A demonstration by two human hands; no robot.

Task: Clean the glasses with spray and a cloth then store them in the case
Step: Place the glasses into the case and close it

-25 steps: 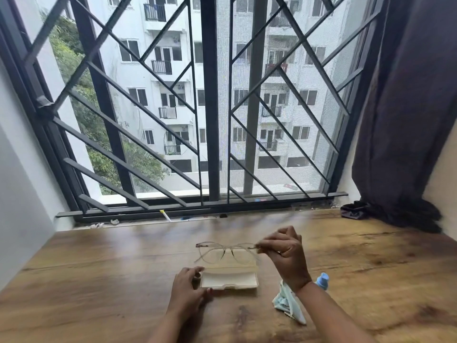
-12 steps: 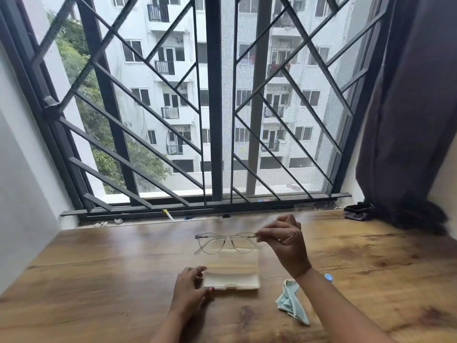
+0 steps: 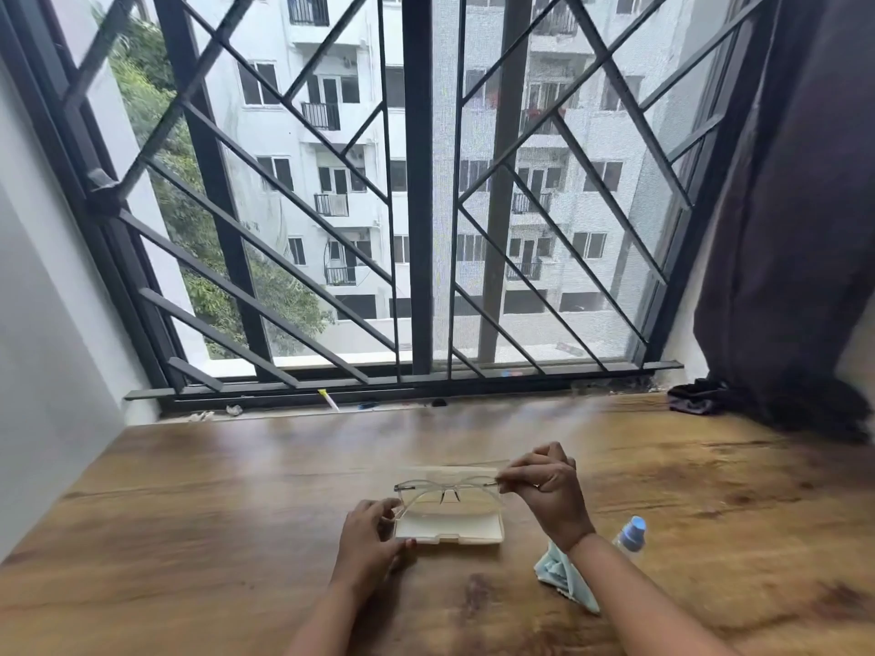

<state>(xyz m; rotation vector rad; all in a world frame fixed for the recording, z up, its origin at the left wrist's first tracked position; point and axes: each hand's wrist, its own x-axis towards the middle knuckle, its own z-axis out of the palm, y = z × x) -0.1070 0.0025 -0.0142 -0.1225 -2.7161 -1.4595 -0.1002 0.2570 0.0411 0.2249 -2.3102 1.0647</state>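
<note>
Glasses [image 3: 447, 490] pinched at right hinge by right hand [image 3: 544, 490], remaining fingers curled; held level just above open case [image 3: 450, 530], apparently for lowering in. Left hand [image 3: 374, 532] gripping case's left end, likely steadying. Cloth [image 3: 563, 577], spray bottle [image 3: 632, 532] near right, seemingly set aside.

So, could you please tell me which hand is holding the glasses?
The right hand: it pinches one end of the glasses above the case; the left hand only holds the case's left end.

The brown wood-grain tabletop [image 3: 236, 513] has a smooth, faintly glossy finish. The clear-framed plastic glasses [image 3: 445, 490] look shiny above the matt cream plastic case [image 3: 450, 532]. The pale-blue cloth [image 3: 558, 572] lies soft and creased.
</note>
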